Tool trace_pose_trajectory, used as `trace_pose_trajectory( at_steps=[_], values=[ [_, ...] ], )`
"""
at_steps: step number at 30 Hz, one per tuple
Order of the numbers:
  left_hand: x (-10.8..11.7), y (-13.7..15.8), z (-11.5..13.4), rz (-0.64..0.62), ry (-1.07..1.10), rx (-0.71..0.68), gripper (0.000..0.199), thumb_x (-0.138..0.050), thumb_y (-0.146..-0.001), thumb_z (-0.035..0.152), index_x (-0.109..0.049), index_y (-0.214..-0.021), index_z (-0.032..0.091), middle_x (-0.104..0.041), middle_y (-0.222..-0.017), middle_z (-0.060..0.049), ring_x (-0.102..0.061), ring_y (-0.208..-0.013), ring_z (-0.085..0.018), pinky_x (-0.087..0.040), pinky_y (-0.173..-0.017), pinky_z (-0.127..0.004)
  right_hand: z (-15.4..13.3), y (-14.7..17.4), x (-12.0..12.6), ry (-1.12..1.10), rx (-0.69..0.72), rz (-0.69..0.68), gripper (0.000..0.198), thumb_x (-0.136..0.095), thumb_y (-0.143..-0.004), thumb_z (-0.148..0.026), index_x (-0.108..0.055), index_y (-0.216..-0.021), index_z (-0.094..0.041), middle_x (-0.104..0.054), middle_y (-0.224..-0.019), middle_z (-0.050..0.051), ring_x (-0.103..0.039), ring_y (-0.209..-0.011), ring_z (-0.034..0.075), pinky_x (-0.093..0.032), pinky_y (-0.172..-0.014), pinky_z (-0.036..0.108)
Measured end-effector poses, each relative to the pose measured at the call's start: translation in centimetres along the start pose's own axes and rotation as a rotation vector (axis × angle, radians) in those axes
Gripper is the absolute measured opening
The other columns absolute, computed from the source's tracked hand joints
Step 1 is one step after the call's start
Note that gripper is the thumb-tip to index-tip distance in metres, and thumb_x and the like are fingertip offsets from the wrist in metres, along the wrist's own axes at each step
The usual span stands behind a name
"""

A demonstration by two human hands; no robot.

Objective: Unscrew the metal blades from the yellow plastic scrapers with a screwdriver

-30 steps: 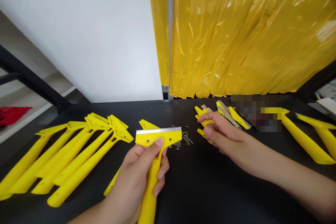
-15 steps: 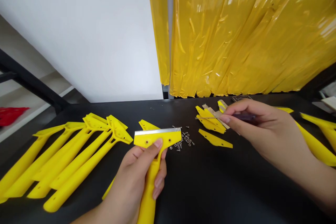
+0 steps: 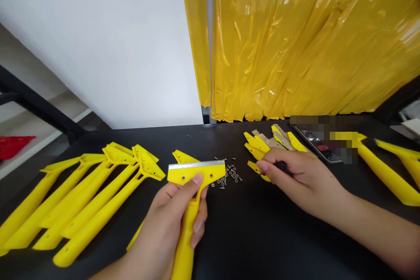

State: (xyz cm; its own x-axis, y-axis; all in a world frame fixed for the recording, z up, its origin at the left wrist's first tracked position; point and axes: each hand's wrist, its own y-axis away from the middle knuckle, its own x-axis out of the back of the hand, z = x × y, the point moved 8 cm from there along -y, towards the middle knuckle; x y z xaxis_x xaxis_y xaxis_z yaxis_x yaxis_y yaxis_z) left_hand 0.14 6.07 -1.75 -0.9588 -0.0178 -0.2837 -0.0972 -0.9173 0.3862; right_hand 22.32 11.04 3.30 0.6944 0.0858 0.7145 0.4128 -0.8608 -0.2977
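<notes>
My left hand [image 3: 167, 214] is closed round a yellow scraper [image 3: 185, 245], with the thumb pressed on its head. A metal blade runs along the head's top edge, and two holes show in the yellow plate. My right hand [image 3: 305, 183] has its fingers pinched on a screwdriver, whose dark handle [image 3: 281, 165] shows between them; its shaft is hard to make out. Loose small screws and nuts [image 3: 226, 178] lie on the black table between the scraper head and the right hand. Yellow plates [image 3: 257, 142] lie just behind the right fingers.
Several yellow scraper handles [image 3: 101, 210] lie in a row at the left. More yellow handles [image 3: 390, 175] are at the right. A phone [image 3: 316, 144], partly blurred out, lies behind my right hand. Yellow plastic film [image 3: 278, 43] and a white panel [image 3: 114, 43] stand at the back.
My right hand has moved down and slightly left with the screwdriver, now covering part of the yellow plates and uncovering the phone. My left hand and the scraper have barely moved.
</notes>
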Motion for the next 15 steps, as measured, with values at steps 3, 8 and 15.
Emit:
trace_pose_trajectory(
  at_steps=[3, 8, 15],
  values=[
    [-0.04, 0.04, 0.06, 0.006, 0.003, -0.006, 0.033, -0.066, -0.098, 0.045, -0.061, -0.077, 0.02, -0.051, -0.045, 0.005, -0.041, -0.037, -0.009, -0.034, -0.04, -0.018, 0.18, -0.14, 0.06, 0.009, -0.009, 0.003, 0.033, -0.052, -0.11, -0.044, -0.06, -0.083, -0.025, -0.059, -0.071, -0.001, -0.053, -0.064, 0.015, -0.04, -0.063, 0.03],
    [-0.05, 0.02, -0.06, 0.006, 0.008, 0.003, 0.033, -0.067, -0.097, 0.046, -0.061, -0.078, 0.02, -0.051, -0.045, 0.005, -0.04, -0.037, -0.009, -0.034, -0.039, -0.018, 0.02, -0.16, 0.14, -0.007, 0.004, 0.008, 0.031, -0.053, -0.109, -0.042, -0.061, -0.085, -0.026, -0.06, -0.072, -0.001, -0.054, -0.064, 0.015, -0.04, -0.063, 0.03],
    [-0.08, -0.06, -0.02, 0.001, 0.003, 0.0, 0.034, -0.066, -0.099, 0.047, -0.061, -0.077, 0.02, -0.051, -0.045, 0.005, -0.04, -0.036, -0.008, -0.033, -0.039, -0.018, -0.23, -0.01, 0.37, -0.017, 0.02, 0.028, 0.028, -0.054, -0.109, -0.04, -0.061, -0.086, -0.026, -0.06, -0.073, -0.002, -0.054, -0.066, 0.014, -0.042, -0.064, 0.029]
  ],
)
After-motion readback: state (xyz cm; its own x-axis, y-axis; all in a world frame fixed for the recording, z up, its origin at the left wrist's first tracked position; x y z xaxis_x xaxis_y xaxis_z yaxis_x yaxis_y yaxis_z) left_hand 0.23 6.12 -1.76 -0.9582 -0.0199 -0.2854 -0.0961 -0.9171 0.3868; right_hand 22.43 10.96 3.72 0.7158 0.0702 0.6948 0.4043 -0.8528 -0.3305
